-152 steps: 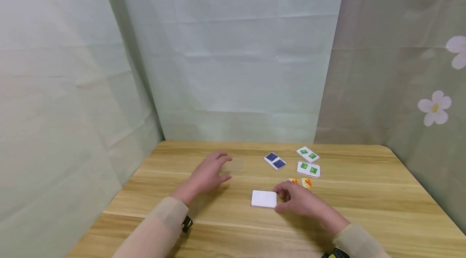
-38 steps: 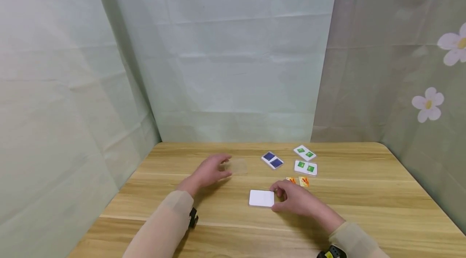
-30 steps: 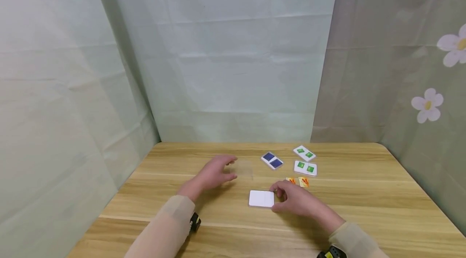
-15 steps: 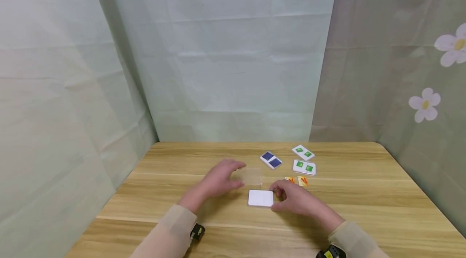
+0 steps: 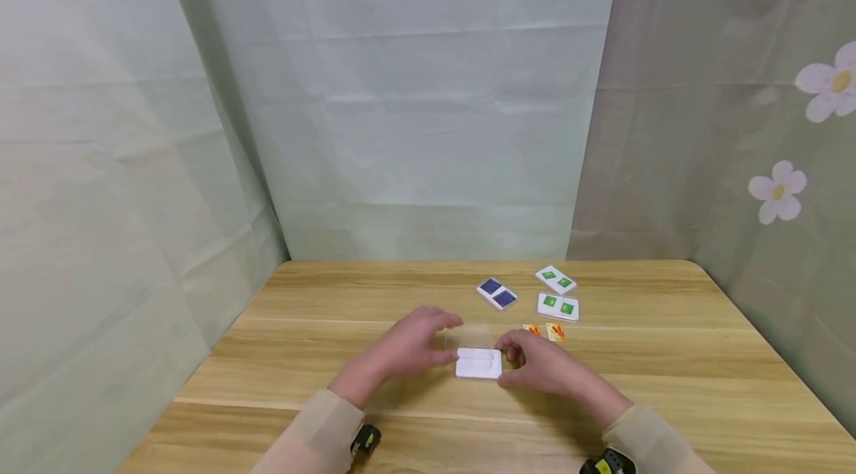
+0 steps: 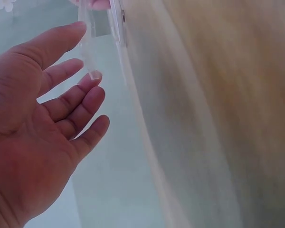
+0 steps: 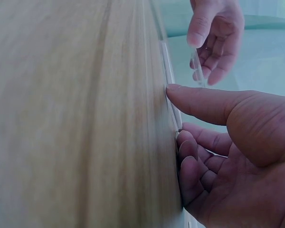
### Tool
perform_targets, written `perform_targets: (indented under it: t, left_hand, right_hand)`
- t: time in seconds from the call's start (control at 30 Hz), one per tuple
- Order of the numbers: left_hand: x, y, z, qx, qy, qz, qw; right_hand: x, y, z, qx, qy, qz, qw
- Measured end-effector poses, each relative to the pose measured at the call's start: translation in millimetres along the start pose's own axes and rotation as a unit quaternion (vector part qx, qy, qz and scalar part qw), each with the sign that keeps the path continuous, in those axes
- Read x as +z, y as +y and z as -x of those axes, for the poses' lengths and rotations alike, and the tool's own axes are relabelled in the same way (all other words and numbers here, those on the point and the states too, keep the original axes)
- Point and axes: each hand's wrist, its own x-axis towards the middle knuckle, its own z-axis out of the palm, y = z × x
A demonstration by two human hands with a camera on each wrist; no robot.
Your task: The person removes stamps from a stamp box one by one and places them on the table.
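Observation:
In the head view my left hand (image 5: 411, 346) pinches a thin clear plastic cover (image 5: 476, 336) between thumb and fingers. The cover is above the table and overlaps the far part of a white rectangular card piece (image 5: 478, 371) lying flat on the wood. The left wrist view has the cover (image 6: 88, 45) edge-on, gripped at its two edges. My right hand (image 5: 548, 366) holds the right end of the white piece, thumb at the near corner and fingers at the far one. In the right wrist view that thumb and the curled fingertips rest against the edge of the piece (image 7: 169, 71).
Behind, on the wooden table (image 5: 321, 362), lie a white piece with two dark blue squares (image 5: 497, 294) and two with green squares, one farther (image 5: 556, 279) and one nearer (image 5: 558, 307). Small orange-and-yellow squares (image 5: 555, 332) lie just beyond my right hand. Pale curtains (image 5: 428, 125) surround the table.
My left hand has carried the clear cover right and toward me, from left of the white piece to over its far edge. The right hand stays on the white piece.

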Motion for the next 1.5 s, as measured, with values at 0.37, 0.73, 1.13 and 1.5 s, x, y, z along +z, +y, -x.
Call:
perform_targets:
  t: [0.37, 0.73, 1.13, 1.5]
  left_hand:
    - [3.3, 7.0, 1.7, 0.017, -0.015, -0.005, 0.9997]
    - [6.8, 13.0, 0.1, 0.006, -0.035, -0.011, 0.9993]
    - [9.7, 12.4, -1.3, 0.001, -0.051, -0.021, 0.9985]
    - [12.7, 12.9, -3.7, 0.009, -0.062, -0.027, 0.9977]
  right_hand:
    - [-1, -3, -1, 0.004, 0.0, -0.007, 1.0]
    - [0, -1, -2, 0.014, 0.001, -0.014, 1.0]
    - [-1, 8, -3, -0.022, -0.007, -0.017, 1.0]
    - [-1, 1, 1, -0.008, -0.008, -0.011, 1.0]
